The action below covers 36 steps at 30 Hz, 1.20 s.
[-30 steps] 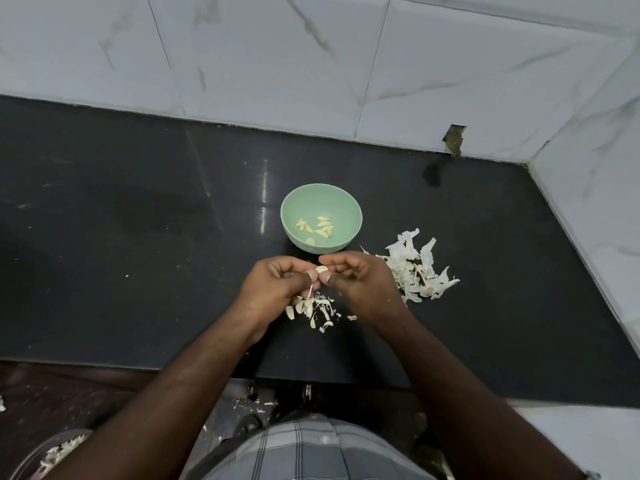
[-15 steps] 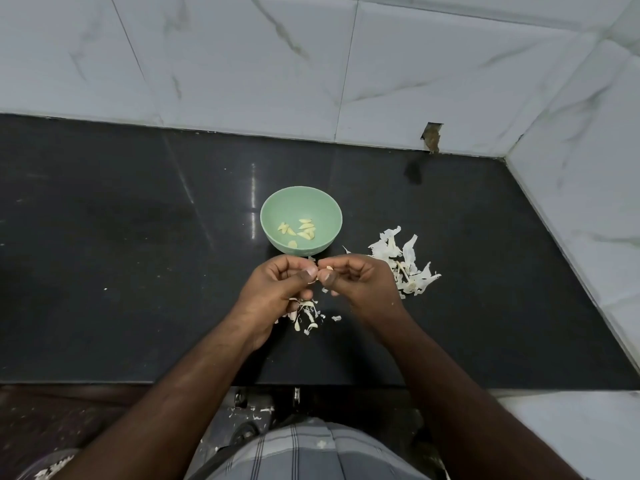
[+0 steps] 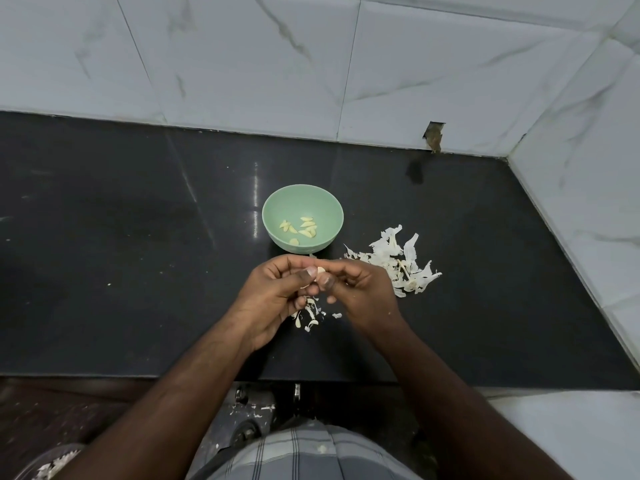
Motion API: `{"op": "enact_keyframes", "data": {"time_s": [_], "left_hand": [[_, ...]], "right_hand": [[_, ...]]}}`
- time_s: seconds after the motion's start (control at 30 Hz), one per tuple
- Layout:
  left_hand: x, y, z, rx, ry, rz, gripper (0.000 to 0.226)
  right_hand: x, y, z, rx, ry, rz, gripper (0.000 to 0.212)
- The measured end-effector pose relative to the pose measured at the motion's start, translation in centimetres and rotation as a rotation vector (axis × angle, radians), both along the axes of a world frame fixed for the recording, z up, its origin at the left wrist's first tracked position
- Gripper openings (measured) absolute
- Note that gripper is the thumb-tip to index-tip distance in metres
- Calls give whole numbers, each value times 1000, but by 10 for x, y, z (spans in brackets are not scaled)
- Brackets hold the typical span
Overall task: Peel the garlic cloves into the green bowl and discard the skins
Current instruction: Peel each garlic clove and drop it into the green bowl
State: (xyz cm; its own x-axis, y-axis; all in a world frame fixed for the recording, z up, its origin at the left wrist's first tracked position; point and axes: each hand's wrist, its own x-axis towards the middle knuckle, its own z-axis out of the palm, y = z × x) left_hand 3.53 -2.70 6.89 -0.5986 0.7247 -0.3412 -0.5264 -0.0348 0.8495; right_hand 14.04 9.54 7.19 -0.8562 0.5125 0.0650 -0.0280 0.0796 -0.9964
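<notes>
While my left hand [image 3: 277,292] and right hand [image 3: 360,289] meet fingertip to fingertip above a black stone counter [image 3: 138,254], a single garlic clove [image 3: 321,270] sits pinched between them, both thumbs and curled fingers closed on it. Only a pale sliver of the clove shows past my left thumbnail; how much skin remains on it cannot be told. Directly beneath my hands, a small scatter of peel scraps [image 3: 310,317] lies on the counter. Just beyond my knuckles stands the green bowl [image 3: 302,199], upright, with several peeled cloves [image 3: 299,228] lying loose at its bottom. To the right of the bowl and just beside my right hand, a larger heap of papery white skins [image 3: 398,261] is spread on the stone, apart from the bowl. White marble-patterned tiles [image 3: 242,64] rise behind the counter and along its right side, with a chipped notch [image 3: 434,136] at the base of the back wall. At the lower edge, my checked cloth [image 3: 304,455] shows between my forearms.
</notes>
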Motion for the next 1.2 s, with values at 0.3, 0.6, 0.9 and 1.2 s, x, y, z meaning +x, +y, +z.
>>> {"op": "enact_keyframes", "data": {"time_s": [0.3,0.6,0.9,1.2], "left_hand": [[6,4,3,-64,91,96,18],[7,1,8,-24,51,40,19],[7,1,5,-9,19,35,9],[2,4,0,20,125,92,30]], "right_hand": [[1,-6,7,-49,23,-43,18],[-2,-6,1,109,-101,-149,14],[-3,-7,4,76,-112,-167,8],[-4,-1,8,14,-116,-103,18]]}}
